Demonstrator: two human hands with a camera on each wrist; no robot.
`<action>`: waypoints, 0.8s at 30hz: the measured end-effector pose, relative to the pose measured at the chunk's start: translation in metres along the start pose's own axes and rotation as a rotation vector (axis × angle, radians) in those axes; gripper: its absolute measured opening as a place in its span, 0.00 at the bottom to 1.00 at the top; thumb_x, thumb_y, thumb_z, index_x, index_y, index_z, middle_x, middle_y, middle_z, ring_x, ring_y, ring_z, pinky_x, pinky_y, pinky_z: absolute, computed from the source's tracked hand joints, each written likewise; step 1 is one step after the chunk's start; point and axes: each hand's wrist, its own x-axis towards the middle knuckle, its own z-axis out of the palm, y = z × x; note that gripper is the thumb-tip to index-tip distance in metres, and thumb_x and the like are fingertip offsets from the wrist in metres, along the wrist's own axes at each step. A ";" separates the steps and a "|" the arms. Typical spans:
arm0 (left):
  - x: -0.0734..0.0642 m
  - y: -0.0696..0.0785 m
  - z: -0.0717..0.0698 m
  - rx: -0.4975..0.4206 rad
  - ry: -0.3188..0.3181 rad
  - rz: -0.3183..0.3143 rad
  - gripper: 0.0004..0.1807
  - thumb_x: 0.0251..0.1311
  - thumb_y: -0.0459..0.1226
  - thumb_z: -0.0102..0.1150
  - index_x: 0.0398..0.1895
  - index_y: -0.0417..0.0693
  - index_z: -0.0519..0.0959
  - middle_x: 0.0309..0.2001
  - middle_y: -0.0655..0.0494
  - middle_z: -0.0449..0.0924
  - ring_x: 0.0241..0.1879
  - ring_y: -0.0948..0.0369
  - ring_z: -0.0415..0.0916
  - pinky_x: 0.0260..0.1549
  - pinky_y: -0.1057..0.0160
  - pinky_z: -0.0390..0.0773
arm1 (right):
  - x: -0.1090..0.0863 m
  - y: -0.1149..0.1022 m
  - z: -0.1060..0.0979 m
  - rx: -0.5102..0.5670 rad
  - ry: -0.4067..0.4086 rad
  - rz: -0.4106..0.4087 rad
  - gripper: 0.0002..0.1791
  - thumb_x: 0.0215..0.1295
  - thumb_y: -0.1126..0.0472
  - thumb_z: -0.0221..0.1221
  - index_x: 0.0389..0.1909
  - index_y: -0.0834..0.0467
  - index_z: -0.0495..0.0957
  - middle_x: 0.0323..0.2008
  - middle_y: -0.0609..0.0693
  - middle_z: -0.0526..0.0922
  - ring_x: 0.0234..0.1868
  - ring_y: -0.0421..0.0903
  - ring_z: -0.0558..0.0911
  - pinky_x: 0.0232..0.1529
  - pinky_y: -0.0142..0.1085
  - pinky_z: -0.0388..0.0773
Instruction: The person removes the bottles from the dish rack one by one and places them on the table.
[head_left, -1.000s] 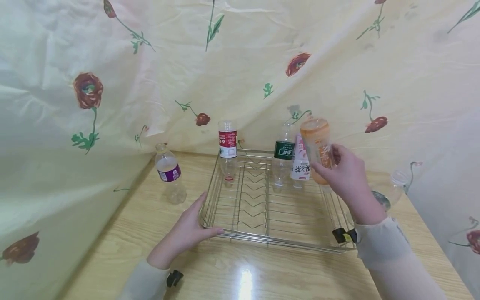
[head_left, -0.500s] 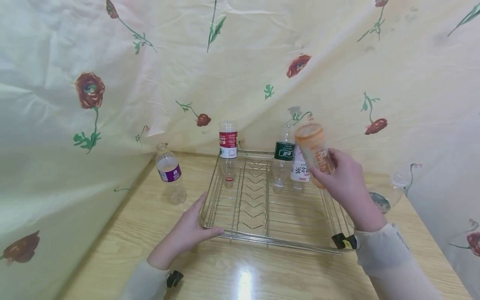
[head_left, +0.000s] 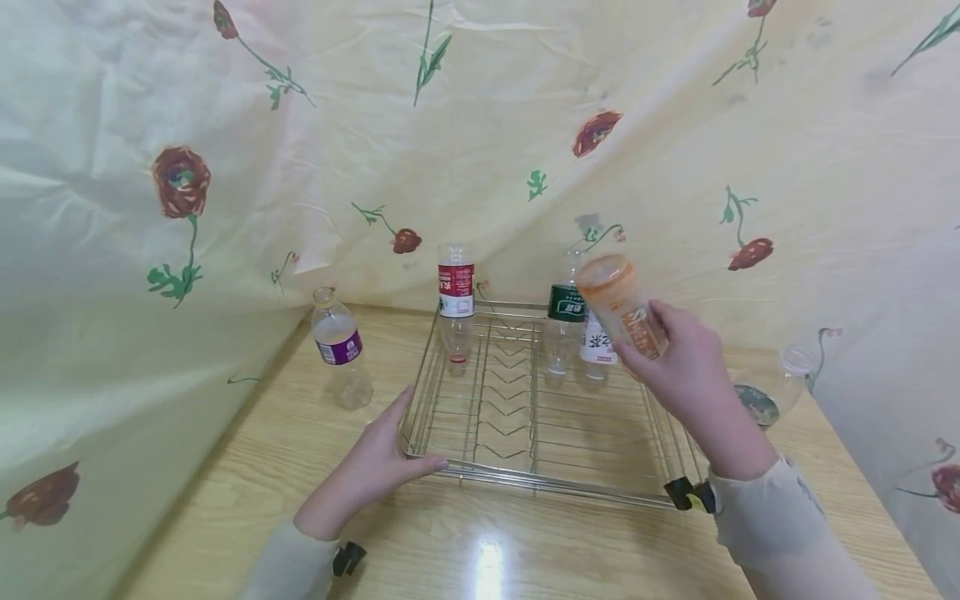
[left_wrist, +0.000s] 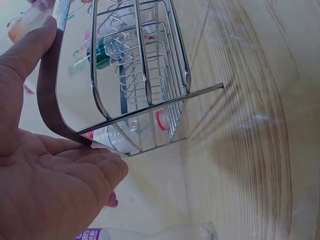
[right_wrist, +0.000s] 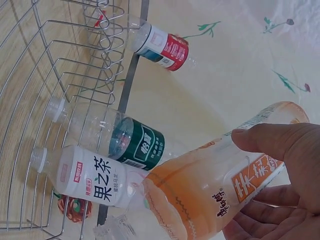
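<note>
My right hand [head_left: 686,358] grips a clear plastic bottle with an orange label [head_left: 617,302], tilted with its base up and leaning left. In the right wrist view, the thumb and fingers lie on either side of the orange-labelled bottle [right_wrist: 200,187], its neck pointing down toward the wire rack [right_wrist: 47,65]. Just behind it in the rack stand an upside-down white-labelled tea bottle [head_left: 597,340] and an upside-down green-labelled bottle [head_left: 567,304]. My left hand [head_left: 378,450] rests at the rack's front left corner, thumb along the front rim and fingers along the side.
An upside-down red-labelled bottle [head_left: 456,292] stands at the rack's back left. On the wooden table [head_left: 420,542], a purple-labelled bottle [head_left: 341,350] stands upright to the left. A clear bottle [head_left: 780,387] lies right of the rack. Floral cloth [head_left: 487,167] hangs behind.
The right hand has brought the orange-labelled bottle a little left and lower and tilted its base further left, overlapping more of the tea bottle. The left hand has stayed put.
</note>
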 end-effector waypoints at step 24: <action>-0.001 0.001 0.001 0.015 0.003 0.018 0.68 0.47 0.57 0.79 0.82 0.42 0.46 0.79 0.41 0.49 0.75 0.41 0.50 0.70 0.40 0.53 | -0.020 -0.011 0.001 -0.032 0.010 -0.106 0.40 0.60 0.62 0.72 0.69 0.71 0.67 0.53 0.70 0.77 0.46 0.64 0.79 0.39 0.60 0.83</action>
